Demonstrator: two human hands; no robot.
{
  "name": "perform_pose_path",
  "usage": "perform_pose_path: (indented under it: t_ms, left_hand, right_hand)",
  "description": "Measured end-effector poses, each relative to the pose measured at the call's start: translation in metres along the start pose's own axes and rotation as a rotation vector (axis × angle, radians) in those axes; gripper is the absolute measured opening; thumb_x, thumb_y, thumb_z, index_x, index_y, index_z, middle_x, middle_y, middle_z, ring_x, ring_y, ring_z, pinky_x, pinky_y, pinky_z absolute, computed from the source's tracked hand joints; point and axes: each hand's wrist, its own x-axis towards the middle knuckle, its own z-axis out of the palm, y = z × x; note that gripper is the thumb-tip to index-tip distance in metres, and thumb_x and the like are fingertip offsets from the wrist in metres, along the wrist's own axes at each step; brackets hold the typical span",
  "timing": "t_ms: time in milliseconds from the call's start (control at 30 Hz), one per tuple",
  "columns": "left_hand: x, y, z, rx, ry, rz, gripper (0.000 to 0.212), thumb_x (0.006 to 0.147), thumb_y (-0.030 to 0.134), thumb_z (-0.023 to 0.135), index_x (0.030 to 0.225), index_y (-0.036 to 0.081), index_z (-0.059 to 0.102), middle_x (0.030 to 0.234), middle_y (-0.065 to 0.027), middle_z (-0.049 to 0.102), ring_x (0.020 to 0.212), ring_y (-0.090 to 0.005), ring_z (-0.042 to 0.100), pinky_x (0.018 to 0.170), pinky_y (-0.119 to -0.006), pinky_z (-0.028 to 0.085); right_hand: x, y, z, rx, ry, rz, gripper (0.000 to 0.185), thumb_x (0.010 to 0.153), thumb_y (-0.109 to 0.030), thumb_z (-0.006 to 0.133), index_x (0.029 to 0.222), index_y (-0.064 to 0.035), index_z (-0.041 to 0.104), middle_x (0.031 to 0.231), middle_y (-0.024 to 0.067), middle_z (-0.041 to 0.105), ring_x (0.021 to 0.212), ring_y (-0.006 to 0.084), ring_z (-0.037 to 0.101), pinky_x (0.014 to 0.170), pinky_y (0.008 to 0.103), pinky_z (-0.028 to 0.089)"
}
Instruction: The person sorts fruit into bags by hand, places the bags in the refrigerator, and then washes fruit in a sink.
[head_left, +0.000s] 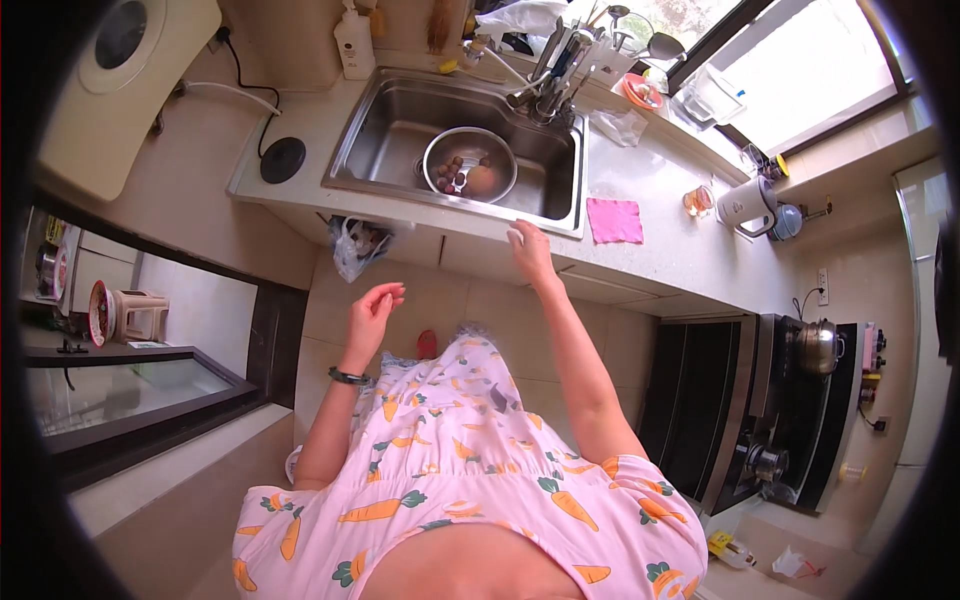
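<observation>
Before me, a stainless steel sink (405, 120) is set into the counter, with a metal bowl (512, 161) inside it. Several small round brown fruits (450, 171) and a larger orange-pink round fruit (481, 180) lie in the bowl. My right hand (531, 246) hovers by the sink's front rim, fingers loosely bent and nothing seen in them. Lower and to the left, my left hand (375, 313) is raised in front of my body, half curled with thumb and fingers apart. It appears to hold nothing. A dark bangle circles that wrist.
Right of the sink lie a pink cloth (614, 221), a glass jar (698, 201) and an electric kettle (747, 208). A plastic bag (358, 244) hangs from the counter front. The faucet (525, 96) and utensils stand behind the sink. A pot (819, 346) sits on the stove.
</observation>
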Motion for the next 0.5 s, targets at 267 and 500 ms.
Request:
perform_pose_path:
  t_ms: [267, 500]
  left_hand:
    - [0.187, 0.027, 0.057, 0.016, 0.0, 0.013, 0.023, 0.096, 0.007, 0.047, 0.112, -0.002, 0.06, 0.106, -0.007, 0.066, 0.095, -0.0137, 0.063, 0.084, -0.025, 0.049]
    - [0.23, -0.011, 0.067, -0.038, 0.145, -0.135, 0.022, 0.096, 0.009, 0.048, 0.111, 0.0, 0.062, 0.102, -0.0052, 0.067, 0.088, -0.011, 0.063, 0.077, -0.024, 0.05]
  right_hand:
    - [0.253, 0.068, 0.007, -0.36, 0.158, -0.191, 0.038, 0.081, -0.009, 0.06, 0.117, 0.0007, 0.054, 0.132, 0.0194, 0.048, 0.12, 0.0355, 0.046, 0.09, 0.0452, 0.046]
    - [0.354, 0.115, 0.043, -0.646, 0.088, -0.24, 0.021, 0.08, -0.003, 0.051, 0.099, -0.0008, 0.056, 0.101, 0.014, 0.057, 0.095, 0.0307, 0.054, 0.075, 0.0392, 0.051]
